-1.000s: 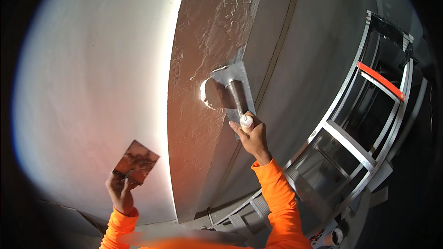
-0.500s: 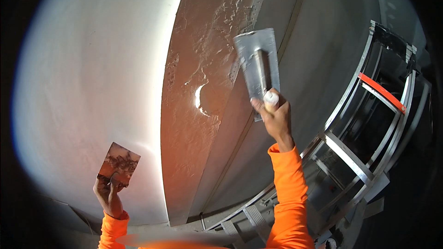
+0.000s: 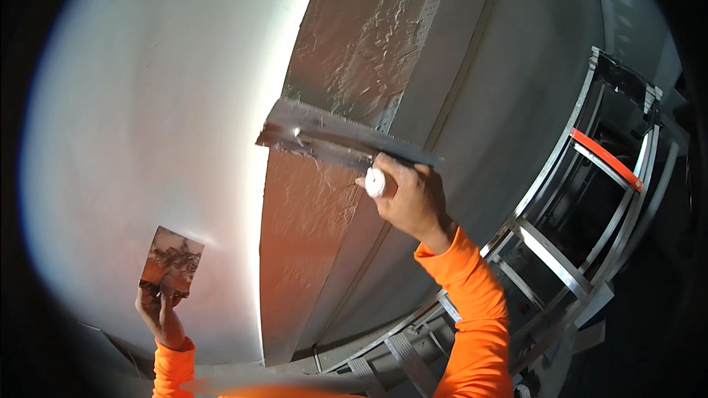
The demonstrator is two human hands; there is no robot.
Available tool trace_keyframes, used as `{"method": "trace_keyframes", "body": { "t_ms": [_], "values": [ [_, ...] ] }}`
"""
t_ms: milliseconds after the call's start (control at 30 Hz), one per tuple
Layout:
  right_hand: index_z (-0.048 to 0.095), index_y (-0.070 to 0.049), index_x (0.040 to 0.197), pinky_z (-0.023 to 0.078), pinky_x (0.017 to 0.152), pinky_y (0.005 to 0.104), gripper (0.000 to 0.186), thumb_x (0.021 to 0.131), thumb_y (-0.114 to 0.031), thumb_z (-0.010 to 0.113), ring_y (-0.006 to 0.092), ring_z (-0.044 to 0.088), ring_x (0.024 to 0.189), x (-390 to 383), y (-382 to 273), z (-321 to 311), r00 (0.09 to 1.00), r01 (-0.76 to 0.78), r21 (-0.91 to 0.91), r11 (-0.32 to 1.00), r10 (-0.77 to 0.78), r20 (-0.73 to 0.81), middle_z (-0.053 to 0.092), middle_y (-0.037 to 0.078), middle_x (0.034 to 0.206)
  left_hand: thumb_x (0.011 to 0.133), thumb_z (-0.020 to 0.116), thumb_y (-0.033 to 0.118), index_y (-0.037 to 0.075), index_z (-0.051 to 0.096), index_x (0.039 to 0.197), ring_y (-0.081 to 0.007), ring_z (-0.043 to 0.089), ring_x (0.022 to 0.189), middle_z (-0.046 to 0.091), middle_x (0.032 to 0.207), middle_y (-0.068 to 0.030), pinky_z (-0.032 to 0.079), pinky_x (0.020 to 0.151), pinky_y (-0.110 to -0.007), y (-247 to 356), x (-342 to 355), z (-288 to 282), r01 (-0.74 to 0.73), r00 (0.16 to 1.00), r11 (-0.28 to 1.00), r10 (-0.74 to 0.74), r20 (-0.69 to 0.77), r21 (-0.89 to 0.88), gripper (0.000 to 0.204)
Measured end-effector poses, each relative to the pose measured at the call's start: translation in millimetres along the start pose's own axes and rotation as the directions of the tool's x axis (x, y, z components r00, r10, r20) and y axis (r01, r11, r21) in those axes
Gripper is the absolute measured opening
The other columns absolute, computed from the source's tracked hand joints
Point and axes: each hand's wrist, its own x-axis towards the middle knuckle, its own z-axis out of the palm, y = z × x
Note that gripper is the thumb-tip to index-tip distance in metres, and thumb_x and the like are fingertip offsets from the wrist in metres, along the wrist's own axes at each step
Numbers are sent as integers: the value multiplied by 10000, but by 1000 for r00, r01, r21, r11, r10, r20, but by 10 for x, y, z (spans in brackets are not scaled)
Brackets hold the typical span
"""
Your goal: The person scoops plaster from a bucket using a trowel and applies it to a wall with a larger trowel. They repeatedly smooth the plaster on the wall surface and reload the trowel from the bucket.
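My right hand [image 3: 408, 195] is closed around the pale-ended handle of a long metal plastering trowel [image 3: 324, 131]. The blade lies crosswise over a strip of wet joint compound [image 3: 310, 206], and its left end reaches the strip's bright edge. Above the blade the compound [image 3: 369, 22] is rough and ridged. Below it the surface looks smoother, with faint marks. Lower left, my left hand [image 3: 162, 313] grips a broad putty knife [image 3: 173, 254], its square blade pointing up and smeared with compound. That knife is held in front of the pale wall panel [image 3: 147, 118].
At the right stands a metal stepladder [image 3: 553, 254] with an orange-red bar [image 3: 605, 158]. A perforated strip [image 3: 428, 15] runs along the compound's right side, beside a grey wall board [image 3: 531, 66] with a seam. Ridged metal steps [image 3: 409, 361] show at the bottom.
The trowel has swung from upright to crosswise and moved left onto the compound. The bright crescent-shaped gap in the compound is now out of sight. My left hand has shifted slightly left.
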Motion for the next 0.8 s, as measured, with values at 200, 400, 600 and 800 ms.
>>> {"method": "trace_keyframes", "body": {
  "t_ms": [200,400,600,800],
  "values": [
    [636,-56,905,518,610,416,319,842,-288,846,439,666,796,517,102,-364,1000,-1,-33,999,1,-8,677,181,779,1012,656,119,-16,639,1191,-69,620,847,687,1052,-38,528,683,-212,-15,-24,81,28,999,997,-31,-45,-67,225],
    [663,-27,900,514,651,358,350,854,-319,849,239,643,665,1278,221,-898,976,-77,66,995,89,-200,674,118,737,1012,658,116,-12,641,1192,-78,633,854,686,1051,-34,534,679,-223,91,-16,93,10,1000,999,-10,-1,-45,221],
    [600,-65,836,427,568,270,295,872,-200,859,59,474,636,386,204,-441,896,-344,644,684,445,6,572,-57,715,1010,663,115,-6,645,1176,-80,627,840,685,1050,-36,534,686,-228,-30,-29,84,-8,997,999,5,-73,-42,207],
    [594,-45,832,460,641,307,280,874,-184,834,85,543,685,-11,297,56,881,-462,556,691,432,196,596,-29,723,1007,675,154,0,647,1178,-87,629,835,685,1040,-36,531,680,-228,23,-26,68,-29,999,999,28,-18,-17,232]
  ]
}}
